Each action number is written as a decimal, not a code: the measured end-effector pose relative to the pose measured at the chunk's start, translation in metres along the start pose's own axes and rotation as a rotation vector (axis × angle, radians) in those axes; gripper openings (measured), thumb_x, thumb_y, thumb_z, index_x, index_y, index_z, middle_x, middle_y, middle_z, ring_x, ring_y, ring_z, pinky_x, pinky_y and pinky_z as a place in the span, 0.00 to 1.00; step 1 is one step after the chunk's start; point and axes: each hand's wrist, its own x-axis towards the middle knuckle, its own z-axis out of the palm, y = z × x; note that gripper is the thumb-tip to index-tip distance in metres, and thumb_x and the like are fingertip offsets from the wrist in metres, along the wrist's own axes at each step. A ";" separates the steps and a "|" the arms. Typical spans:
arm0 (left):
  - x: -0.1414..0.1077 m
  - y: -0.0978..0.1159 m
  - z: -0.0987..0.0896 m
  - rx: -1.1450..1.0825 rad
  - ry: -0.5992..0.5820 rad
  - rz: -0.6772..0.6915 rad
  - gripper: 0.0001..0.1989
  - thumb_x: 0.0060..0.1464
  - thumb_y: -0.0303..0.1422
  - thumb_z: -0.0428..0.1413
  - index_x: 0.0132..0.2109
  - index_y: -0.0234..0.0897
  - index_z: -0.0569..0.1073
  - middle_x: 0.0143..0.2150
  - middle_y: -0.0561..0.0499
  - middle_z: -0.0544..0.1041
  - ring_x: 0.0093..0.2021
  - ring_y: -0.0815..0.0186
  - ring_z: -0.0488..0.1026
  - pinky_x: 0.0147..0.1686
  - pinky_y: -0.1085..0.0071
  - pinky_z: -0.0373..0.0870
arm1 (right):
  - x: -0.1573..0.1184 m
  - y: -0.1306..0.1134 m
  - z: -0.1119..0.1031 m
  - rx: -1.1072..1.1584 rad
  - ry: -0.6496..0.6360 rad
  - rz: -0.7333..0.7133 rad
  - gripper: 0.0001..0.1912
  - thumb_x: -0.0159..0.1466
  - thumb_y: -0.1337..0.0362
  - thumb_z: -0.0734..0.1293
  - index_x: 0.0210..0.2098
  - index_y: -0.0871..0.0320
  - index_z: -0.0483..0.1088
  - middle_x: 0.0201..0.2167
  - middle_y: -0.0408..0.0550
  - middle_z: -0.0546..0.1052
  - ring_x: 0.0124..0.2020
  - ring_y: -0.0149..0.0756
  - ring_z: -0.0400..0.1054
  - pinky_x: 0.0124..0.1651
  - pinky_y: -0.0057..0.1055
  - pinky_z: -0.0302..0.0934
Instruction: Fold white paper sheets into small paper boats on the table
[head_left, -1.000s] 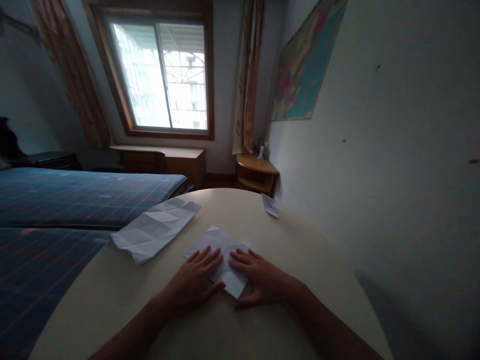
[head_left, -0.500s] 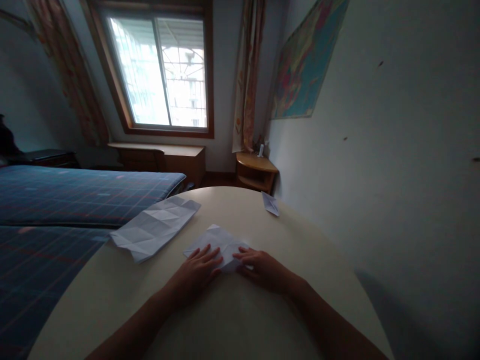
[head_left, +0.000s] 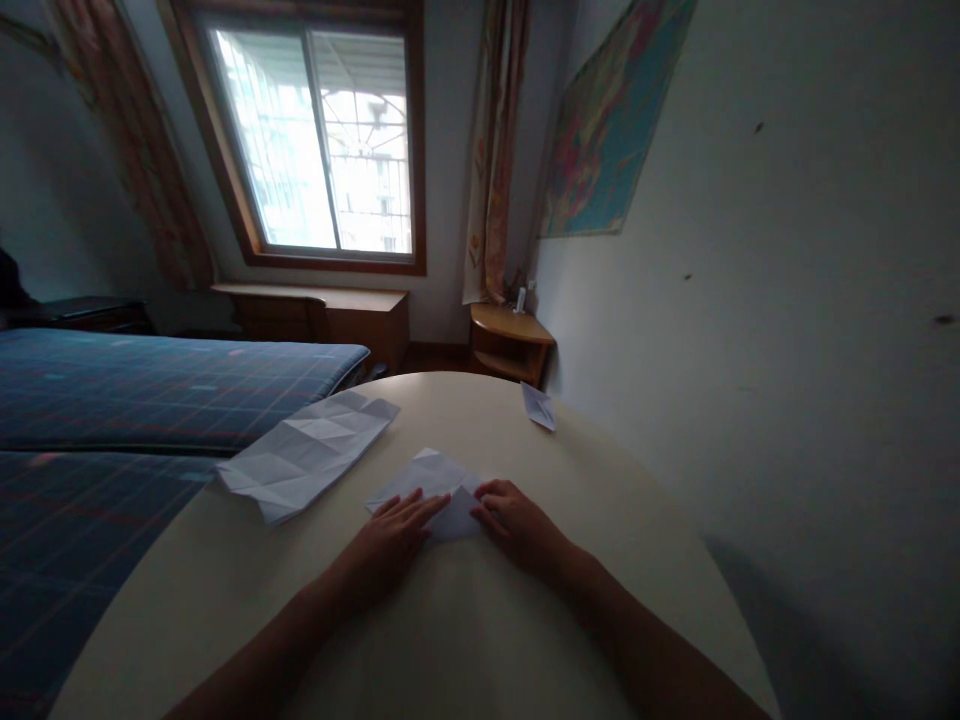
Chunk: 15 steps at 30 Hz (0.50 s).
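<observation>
A folded sheet of white paper (head_left: 429, 472) lies on the round cream table (head_left: 450, 640) between my hands. My left hand (head_left: 397, 540) rests flat on the sheet's near left part, its fingers stretched out. At the sheet's right corner, my right hand (head_left: 514, 518) pinches the paper between thumb and fingers. A folded flap (head_left: 463, 508) with a pointed top shows between the two hands.
A larger creased paper (head_left: 311, 455) lies at the table's left edge. A small folded paper piece (head_left: 538, 406) is at the far right. Left of the table stands a bed with a plaid mattress (head_left: 172, 390); a wall (head_left: 787, 400) is on the right.
The sheet's right side has been folded inward, so a pointed flap now shows. My right hand has closed on the right corner, and my left hand's fingers have drawn closer together.
</observation>
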 end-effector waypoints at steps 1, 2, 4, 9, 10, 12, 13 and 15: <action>0.000 0.000 0.000 -0.001 0.000 0.019 0.26 0.64 0.27 0.45 0.67 0.49 0.60 0.66 0.49 0.65 0.67 0.56 0.58 0.62 0.49 0.59 | 0.000 0.001 0.000 -0.002 0.009 0.005 0.19 0.71 0.58 0.57 0.40 0.60 0.76 0.47 0.55 0.75 0.52 0.40 0.67 0.57 0.36 0.60; 0.000 0.000 -0.001 -0.001 -0.004 0.037 0.25 0.64 0.26 0.45 0.65 0.50 0.62 0.66 0.50 0.66 0.67 0.56 0.58 0.62 0.49 0.60 | 0.000 0.002 0.000 -0.004 0.017 0.010 0.18 0.71 0.58 0.57 0.39 0.61 0.76 0.47 0.55 0.75 0.52 0.40 0.66 0.57 0.36 0.59; -0.001 0.001 -0.003 0.000 -0.012 0.070 0.24 0.64 0.26 0.46 0.64 0.51 0.65 0.65 0.51 0.66 0.67 0.55 0.58 0.61 0.50 0.62 | 0.000 0.006 0.000 -0.006 0.032 0.016 0.17 0.71 0.58 0.58 0.39 0.61 0.75 0.47 0.56 0.74 0.52 0.40 0.66 0.57 0.37 0.59; -0.001 0.006 -0.008 0.028 -0.022 0.103 0.21 0.65 0.31 0.47 0.62 0.52 0.67 0.66 0.51 0.65 0.67 0.54 0.59 0.61 0.50 0.62 | -0.002 0.011 -0.002 0.005 0.053 0.032 0.12 0.68 0.60 0.62 0.42 0.61 0.73 0.47 0.56 0.73 0.50 0.41 0.66 0.56 0.37 0.60; -0.002 0.007 -0.009 0.036 -0.029 0.099 0.21 0.65 0.32 0.48 0.63 0.53 0.66 0.67 0.52 0.64 0.67 0.54 0.58 0.61 0.50 0.62 | -0.002 0.011 -0.003 0.004 0.056 0.038 0.11 0.68 0.61 0.62 0.43 0.60 0.72 0.46 0.55 0.73 0.50 0.41 0.66 0.56 0.37 0.61; -0.002 0.008 -0.010 0.050 -0.049 0.085 0.21 0.66 0.33 0.47 0.64 0.54 0.65 0.68 0.52 0.62 0.68 0.53 0.57 0.62 0.49 0.61 | -0.003 0.009 -0.004 -0.006 0.057 0.044 0.11 0.67 0.63 0.63 0.46 0.60 0.70 0.47 0.55 0.73 0.51 0.41 0.66 0.56 0.38 0.61; -0.002 0.008 -0.009 0.056 -0.061 0.081 0.22 0.66 0.34 0.47 0.64 0.55 0.64 0.68 0.52 0.61 0.68 0.53 0.56 0.62 0.48 0.59 | -0.003 0.007 -0.004 -0.022 0.056 0.042 0.13 0.66 0.64 0.63 0.48 0.61 0.69 0.48 0.56 0.73 0.52 0.42 0.65 0.57 0.39 0.60; -0.003 0.007 -0.009 0.070 -0.081 0.073 0.22 0.67 0.35 0.46 0.65 0.57 0.61 0.69 0.53 0.59 0.68 0.53 0.56 0.63 0.46 0.57 | -0.003 0.001 -0.004 -0.078 0.051 0.026 0.18 0.64 0.68 0.63 0.54 0.61 0.67 0.52 0.57 0.71 0.56 0.43 0.63 0.61 0.42 0.58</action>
